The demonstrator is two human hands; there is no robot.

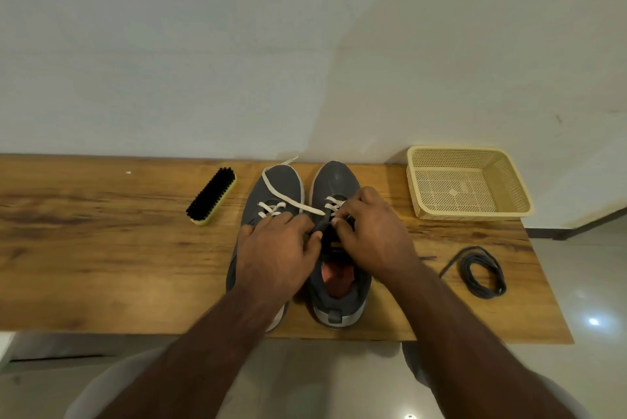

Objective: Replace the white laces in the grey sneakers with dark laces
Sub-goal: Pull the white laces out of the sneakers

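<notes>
Two grey sneakers stand side by side on the wooden table [101,249], toes toward the wall. The left sneaker [276,191] has white laces, and a loose white lace end [288,196] trails across its toe. The right sneaker [336,181] has white lacing [334,203] in its front eyelets. My left hand [274,255] covers the left sneaker's rear and pinches the right sneaker's dark tongue [324,223]. My right hand [369,232] grips the right sneaker's lace area; what its fingertips hold is hidden. A coil of dark laces [483,272] lies at the right.
A black-bristled shoe brush [212,196] lies left of the sneakers. A cream plastic basket [468,181] stands at the back right by the wall. The table's near edge and right corner border a tiled floor [593,283].
</notes>
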